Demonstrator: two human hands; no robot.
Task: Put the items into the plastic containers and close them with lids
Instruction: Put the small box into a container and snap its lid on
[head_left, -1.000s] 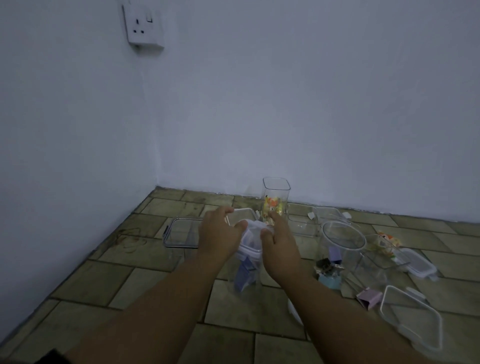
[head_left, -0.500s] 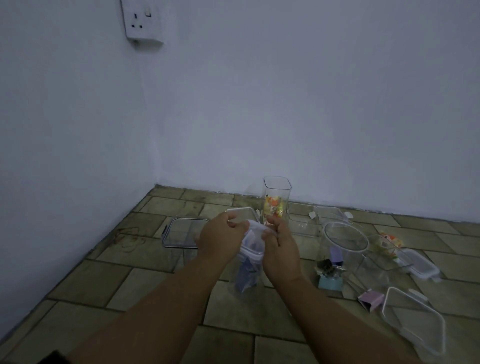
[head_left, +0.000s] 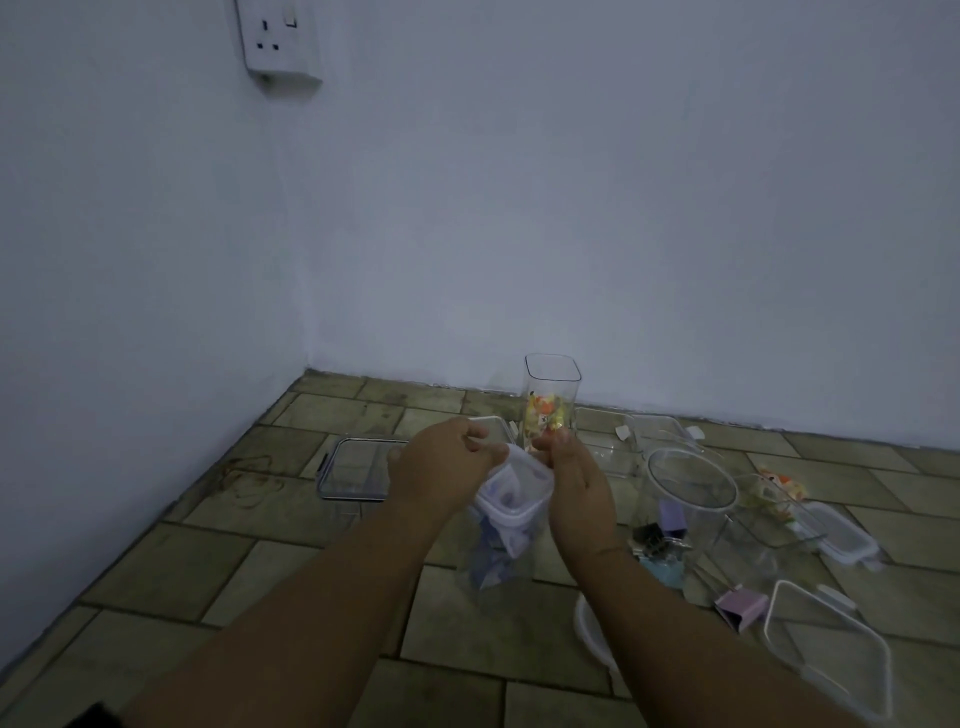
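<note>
Here, two bare forearms reach forward over a tiled floor (head_left: 322, 561) in a dim room corner. Both hands meet at a white-rimmed lid (head_left: 519, 493) sitting tilted on top of a clear container (head_left: 493, 566), which holds purple items. The left hand (head_left: 441, 473) grips the lid's left edge, fingers curled over it. The right hand (head_left: 576, 483) grips the right edge, thumb and fingers pinched on the rim. The container seems lifted slightly and leaning, though whether its base touches the floor is hard to tell.

Just behind the hands stands a tall jar (head_left: 550, 400), open at the top, with small orange and yellow items inside. To the left a dark-rimmed lid (head_left: 358, 467) lies flat on the floor. To the right stands a round jar (head_left: 691, 499), also open, with binder clips (head_left: 660, 540) near its base. Further right lie a small orange toy (head_left: 779, 486), a shallow box (head_left: 841, 535) and a pink clip (head_left: 737, 608). Nearest on the right, a large clear lid (head_left: 831, 654) rests on the floor. A wall socket (head_left: 280, 41) sits high on the left wall.
</note>
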